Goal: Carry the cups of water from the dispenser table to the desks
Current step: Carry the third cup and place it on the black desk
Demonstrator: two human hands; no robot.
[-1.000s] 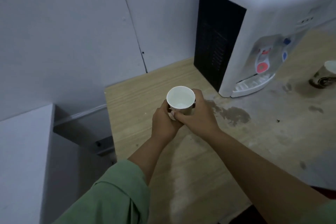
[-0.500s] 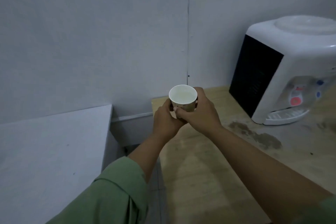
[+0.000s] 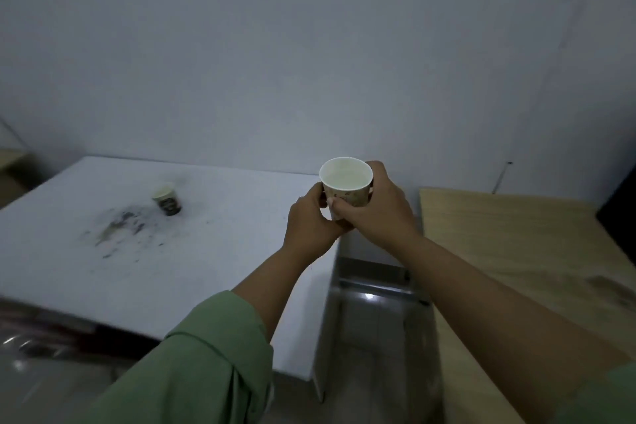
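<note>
We are mid-carry: our left hand [image 3: 311,222] and right hand [image 3: 382,208] both grip the paper cup [image 3: 346,184], held in the air over the gap between the wooden counter [image 3: 509,237] and the white counter [image 3: 103,251]. The cup stands upright, long axis vertical, mouth up. Next, we judge, it must travel level to the white counter, where another cup [image 3: 167,198] already stands, and go down gently.
</note>
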